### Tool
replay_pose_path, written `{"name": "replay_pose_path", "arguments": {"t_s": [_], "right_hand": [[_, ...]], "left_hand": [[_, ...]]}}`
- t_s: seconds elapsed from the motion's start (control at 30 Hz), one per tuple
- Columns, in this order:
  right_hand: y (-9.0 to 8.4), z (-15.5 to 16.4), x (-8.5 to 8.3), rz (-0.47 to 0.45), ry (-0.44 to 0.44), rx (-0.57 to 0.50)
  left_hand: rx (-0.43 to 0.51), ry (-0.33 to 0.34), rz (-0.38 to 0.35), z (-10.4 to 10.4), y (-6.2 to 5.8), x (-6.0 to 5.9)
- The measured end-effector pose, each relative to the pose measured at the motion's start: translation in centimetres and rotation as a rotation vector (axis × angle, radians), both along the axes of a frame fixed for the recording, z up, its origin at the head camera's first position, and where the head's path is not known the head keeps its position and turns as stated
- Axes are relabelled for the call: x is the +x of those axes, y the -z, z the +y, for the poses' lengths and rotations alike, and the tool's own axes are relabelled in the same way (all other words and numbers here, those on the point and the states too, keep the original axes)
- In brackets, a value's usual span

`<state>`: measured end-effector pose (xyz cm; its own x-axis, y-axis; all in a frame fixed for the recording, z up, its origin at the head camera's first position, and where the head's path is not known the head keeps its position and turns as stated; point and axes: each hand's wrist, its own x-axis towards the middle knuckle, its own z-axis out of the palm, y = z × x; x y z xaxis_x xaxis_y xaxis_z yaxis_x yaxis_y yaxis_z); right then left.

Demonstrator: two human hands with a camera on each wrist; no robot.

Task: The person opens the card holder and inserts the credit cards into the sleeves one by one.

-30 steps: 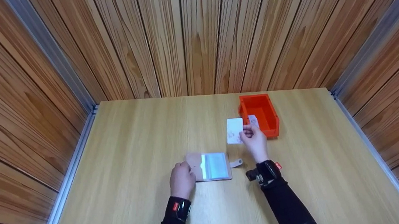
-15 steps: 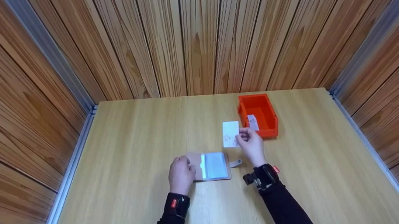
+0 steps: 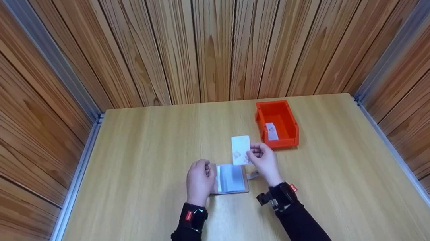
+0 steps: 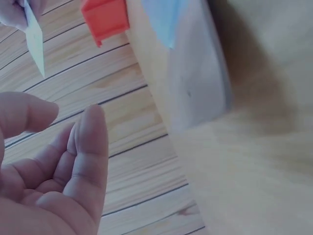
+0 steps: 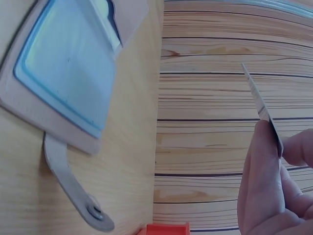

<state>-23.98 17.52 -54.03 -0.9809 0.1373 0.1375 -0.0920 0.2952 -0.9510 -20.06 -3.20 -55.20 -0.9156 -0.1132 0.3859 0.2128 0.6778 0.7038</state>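
Between thumb and fingers, my right hand (image 3: pixel 265 165) pinches a white card (image 3: pixel 241 149) with faint printing, raised just behind the card holder. In the right wrist view the card (image 5: pixel 255 90) appears nearly edge-on. The open card holder (image 3: pixel 232 178) lies on the table, beige outside with clear plastic sleeves inside; its snap strap (image 5: pixel 73 181) sticks out to the right. My left hand (image 3: pixel 199 182) hovers over the holder's left flap. In the left wrist view a gap shows between its thumb and loosely bent fingers (image 4: pixel 90 142), which hold nothing and stand apart from the holder.
An orange-red bin (image 3: pixel 281 143) stands at the back right of the table, with another white card (image 3: pixel 271 131) inside near its left wall. Wood-plank walls (image 3: pixel 206 41) rise behind and on both sides of the wooden table (image 3: pixel 142 152).
My right hand has carried the card left and toward me, from beside the bin to the card holder. My left hand has come off the holder's left flap and shifted slightly right.
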Motion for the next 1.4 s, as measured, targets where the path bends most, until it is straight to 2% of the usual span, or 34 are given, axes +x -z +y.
{"name": "replay_pose_path", "arguments": {"t_s": [0.1,0.17,0.37,0.47,0.63,0.83,0.97,1.13,1.23,1.4], "right_hand": [[0.1,-0.5,0.5,0.006,-0.020,-0.031],[0.2,-0.7,0.7,-0.009,-0.028,-0.048],[0.3,-1.3,1.3,-0.045,-0.056,-0.054],[0.2,-1.5,1.6,-0.048,-0.069,-0.057],[0.0,-1.9,2.1,-0.081,-0.093,-0.061],[-0.1,-2.4,2.4,-0.110,-0.120,-0.075],[0.1,-2.8,2.6,-0.094,-0.132,-0.096],[0.1,-3.2,2.9,-0.068,-0.152,-0.148],[-0.8,-3.4,3.3,-0.058,-0.162,-0.160],[-3.0,-3.7,4.4,-0.054,-0.171,-0.143]], "left_hand": [[0.034,0.016,0.029,0.4,-0.2,-0.2],[0.057,0.031,0.022,0.6,-0.4,-0.2],[0.123,0.063,-0.069,1.1,-0.9,-0.3],[0.135,0.071,-0.089,1.2,-1.0,-0.2],[0.144,0.079,-0.084,1.5,-1.3,-0.2],[0.221,0.115,-0.097,1.7,-1.6,-0.3],[0.248,0.128,-0.102,1.9,-1.6,-0.2],[0.237,0.132,-0.068,2.0,-1.5,-0.2],[0.233,0.133,-0.062,2.0,-1.5,-0.2],[0.255,0.127,-0.098,2.1,-1.7,-0.1]]}}
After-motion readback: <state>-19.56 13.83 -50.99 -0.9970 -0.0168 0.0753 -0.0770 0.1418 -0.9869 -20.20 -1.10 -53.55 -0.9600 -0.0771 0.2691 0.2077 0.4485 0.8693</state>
